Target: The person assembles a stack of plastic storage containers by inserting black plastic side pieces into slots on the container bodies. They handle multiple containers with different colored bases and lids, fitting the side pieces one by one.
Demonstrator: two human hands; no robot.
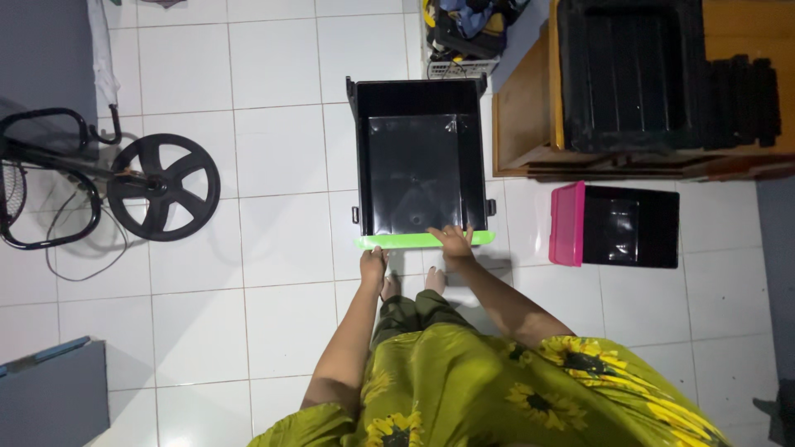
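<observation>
**Inspector A:** What is lying on the floor in front of the person?

**Inspector B:** A glossy black plastic drawer with a bright green front panel [422, 170] is sitting open side up on the white glazed floor tiles [281, 149]. It is rectangular and deep, and its smooth bottom is throwing back light. The green panel is facing the person's bare feet.

**Inspector A:** And the hands?

**Inspector B:** The right hand [453, 242] is resting on the green panel near its right end, fingers spread and curling over the top edge. The left hand [373, 263] is hanging just below the left end of that panel, fingers drawn together; I cannot tell whether it is touching the plastic or gripping anything.

**Inspector A:** Other containers?

**Inspector B:** A second black plastic drawer with a pink front panel [617, 225] is lying to the right, well apart from the first, pink panel towards the left. Behind it a brown wooden cabinet [522, 116] is carrying a tall black ribbed plastic frame [629, 74].

**Inspector A:** Anything on the left side?

**Inspector B:** A black spoked wheel on a tubular metal frame [163, 187] is standing there, with a thin cord trailing over the tiles. A flat grey board [54, 397] is showing at the lower left corner. The person is wearing an olive-green dress with a yellow sunflower print [497, 389], smooth and slightly shiny.
</observation>
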